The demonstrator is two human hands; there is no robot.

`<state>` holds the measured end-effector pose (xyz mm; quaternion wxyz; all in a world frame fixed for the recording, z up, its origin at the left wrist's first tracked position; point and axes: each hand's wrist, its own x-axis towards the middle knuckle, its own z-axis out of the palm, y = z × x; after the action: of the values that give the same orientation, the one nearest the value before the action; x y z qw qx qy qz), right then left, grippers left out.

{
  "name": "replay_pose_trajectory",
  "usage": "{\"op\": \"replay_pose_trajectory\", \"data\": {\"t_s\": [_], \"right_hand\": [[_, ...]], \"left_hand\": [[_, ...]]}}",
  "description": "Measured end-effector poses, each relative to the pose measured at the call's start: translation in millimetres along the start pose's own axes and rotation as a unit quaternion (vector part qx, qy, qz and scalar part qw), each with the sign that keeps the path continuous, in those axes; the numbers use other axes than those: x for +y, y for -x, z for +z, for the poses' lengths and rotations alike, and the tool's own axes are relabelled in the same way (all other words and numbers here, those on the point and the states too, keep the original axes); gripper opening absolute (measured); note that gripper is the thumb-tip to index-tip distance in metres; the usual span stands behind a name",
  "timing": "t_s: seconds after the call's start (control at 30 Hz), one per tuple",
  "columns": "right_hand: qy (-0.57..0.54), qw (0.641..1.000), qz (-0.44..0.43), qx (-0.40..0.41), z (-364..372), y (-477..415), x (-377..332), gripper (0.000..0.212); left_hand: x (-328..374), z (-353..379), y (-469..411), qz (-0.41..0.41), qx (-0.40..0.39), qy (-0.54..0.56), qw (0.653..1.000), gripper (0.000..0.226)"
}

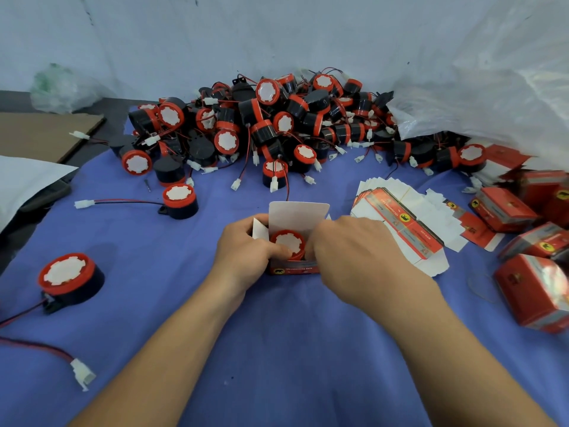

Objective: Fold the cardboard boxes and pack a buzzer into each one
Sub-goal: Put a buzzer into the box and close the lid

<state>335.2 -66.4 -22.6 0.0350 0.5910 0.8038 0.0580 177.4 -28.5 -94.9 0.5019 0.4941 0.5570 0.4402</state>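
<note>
A small red cardboard box (295,217) stands open at the middle of the blue cloth, its white lid flap upright at the back. Inside it sits a buzzer (288,241) with a red rim and white face. My left hand (246,248) grips the box's left side, thumb by a side flap. My right hand (354,251) holds the right side, fingertips at the buzzer's edge. A fanned stack of flat boxes (400,217) lies just to the right. A large heap of buzzers (271,124) with red-black wires fills the back.
Folded red boxes (535,285) lie at the right edge under a white plastic bag (492,87). Loose buzzers rest at the left (69,280) and left of centre (180,201). A white connector (83,372) lies near left. Brown cardboard (46,134) sits far left.
</note>
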Motion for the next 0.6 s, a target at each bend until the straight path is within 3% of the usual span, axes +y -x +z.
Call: {"op": "replay_pose_trajectory", "data": {"t_s": [0.1,0.43,0.53,0.6], "right_hand": [[0.053,0.996,-0.067,0.02,-14.1,-9.0,-10.1,0.034],[0.112,0.97,-0.205,0.066,-14.0,-30.3,-17.6,0.036],[0.078,0.972,-0.212,0.063,-9.2,-29.1,-9.6,0.032],[-0.012,0.981,-0.188,0.037,-13.2,-29.7,0.6,0.034]], "left_hand": [[1.0,-0.3,1.3,-0.004,-0.012,-0.01,1.0,0.041],[7.1,1.9,4.2,-0.005,-0.014,0.001,1.0,0.028],[5.3,0.6,2.8,-0.006,-0.017,-0.003,1.0,0.035],[4.9,0.8,1.9,-0.009,-0.015,-0.011,1.0,0.04]]}}
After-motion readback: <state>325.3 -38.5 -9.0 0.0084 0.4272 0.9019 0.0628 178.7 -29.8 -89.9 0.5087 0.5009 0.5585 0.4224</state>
